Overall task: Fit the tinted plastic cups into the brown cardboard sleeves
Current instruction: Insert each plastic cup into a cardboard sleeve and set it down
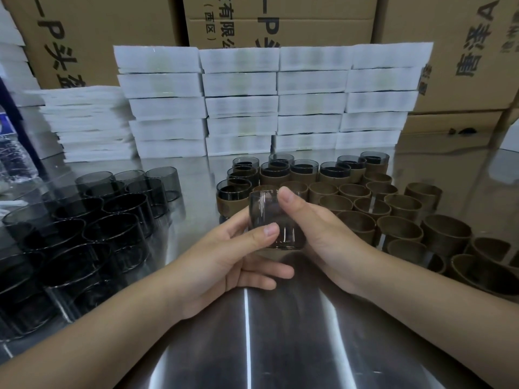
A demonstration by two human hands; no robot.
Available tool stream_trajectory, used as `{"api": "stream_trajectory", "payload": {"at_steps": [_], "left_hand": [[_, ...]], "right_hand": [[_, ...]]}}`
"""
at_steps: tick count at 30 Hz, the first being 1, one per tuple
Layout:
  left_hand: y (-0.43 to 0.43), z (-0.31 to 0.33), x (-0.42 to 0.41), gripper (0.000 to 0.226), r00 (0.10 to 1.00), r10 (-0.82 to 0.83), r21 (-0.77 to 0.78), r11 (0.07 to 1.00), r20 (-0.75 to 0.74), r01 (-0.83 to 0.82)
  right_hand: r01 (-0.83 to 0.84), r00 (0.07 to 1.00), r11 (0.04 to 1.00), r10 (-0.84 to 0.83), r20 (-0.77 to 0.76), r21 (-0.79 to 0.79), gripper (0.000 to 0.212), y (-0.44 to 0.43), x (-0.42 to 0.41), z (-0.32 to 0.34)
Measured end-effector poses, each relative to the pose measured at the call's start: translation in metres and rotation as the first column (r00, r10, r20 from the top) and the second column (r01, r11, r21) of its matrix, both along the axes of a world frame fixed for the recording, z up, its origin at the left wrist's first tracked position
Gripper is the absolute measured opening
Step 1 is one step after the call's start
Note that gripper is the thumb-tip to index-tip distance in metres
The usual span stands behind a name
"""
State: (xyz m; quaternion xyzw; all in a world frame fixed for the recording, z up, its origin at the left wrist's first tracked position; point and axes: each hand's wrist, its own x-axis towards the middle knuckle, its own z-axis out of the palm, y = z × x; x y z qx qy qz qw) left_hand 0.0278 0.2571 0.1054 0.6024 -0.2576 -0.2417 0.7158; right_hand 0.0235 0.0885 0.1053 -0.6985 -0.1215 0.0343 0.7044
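I see one tinted cup (pixel 269 220) held in both hands just above the steel table (pixel 280 332), roughly upright. The left hand (pixel 224 262) grips it from the near left, its thumb pressed flat on the front wall low down and its fingers curled under the base. The right hand (pixel 320 234) wraps the other side, with its thumb up near the rim and its fingers hidden behind the cup. Both grips are narrow and closed on this one cup.

Left of the held cup stands a crowd of loose cups (pixel 92 220), dark and packed close together. Right of it, and running toward me, are the empty sleeves (pixel 398 220), brown rings standing open end up. Just beyond the held cup sits a cluster of sleeved cups (pixel 303 169), each dark rim showing above its brown band. Farther back from the held cup rise stacks of white foam (pixel 275 99), with cardboard boxes (pixel 463 51) behind them. Far to its left, at the edge of my view, is a clear water bottle (pixel 14 158).
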Motion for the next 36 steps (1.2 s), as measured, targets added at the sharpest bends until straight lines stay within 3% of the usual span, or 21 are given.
{"api": "stream_trajectory", "payload": {"at_steps": [6,12,14,21,27,36], "left_hand": [[0.0018,0.0017,0.0005,0.058,0.996,-0.068,-0.053,0.996,-0.049,0.065],[-0.0001,-0.0003,0.0002,0.046,0.999,-0.013,-0.033,0.999,-0.049,0.011],[0.0002,-0.0004,-0.0003,0.054,0.999,-0.012,-0.036,0.999,-0.039,0.011],[-0.0002,-0.0016,0.0002,0.039,0.999,0.026,-0.007,1.000,-0.024,-0.026],[-0.0021,-0.0017,0.0010,0.051,0.992,0.119,0.028,0.993,-0.027,-0.119],[-0.0045,-0.0010,0.0009,0.045,0.965,0.261,0.067,0.963,0.039,-0.263]], "right_hand": [[-0.083,0.996,0.993,0.086,-0.034,0.082,0.079,-0.0007,-0.0017,0.0024],[0.012,1.000,1.000,-0.012,-0.022,-0.004,0.084,0.0006,0.0001,0.0011],[0.011,1.000,1.000,-0.011,-0.012,-0.007,0.083,0.0006,-0.0002,0.0012],[0.038,0.999,0.999,-0.038,0.019,0.019,0.079,0.0022,-0.0014,0.0019],[0.168,0.984,0.986,-0.167,0.060,-0.015,0.077,0.0025,-0.0008,0.0005],[0.259,0.965,0.964,-0.255,0.058,-0.067,0.076,0.0017,0.0033,-0.0042]]}}
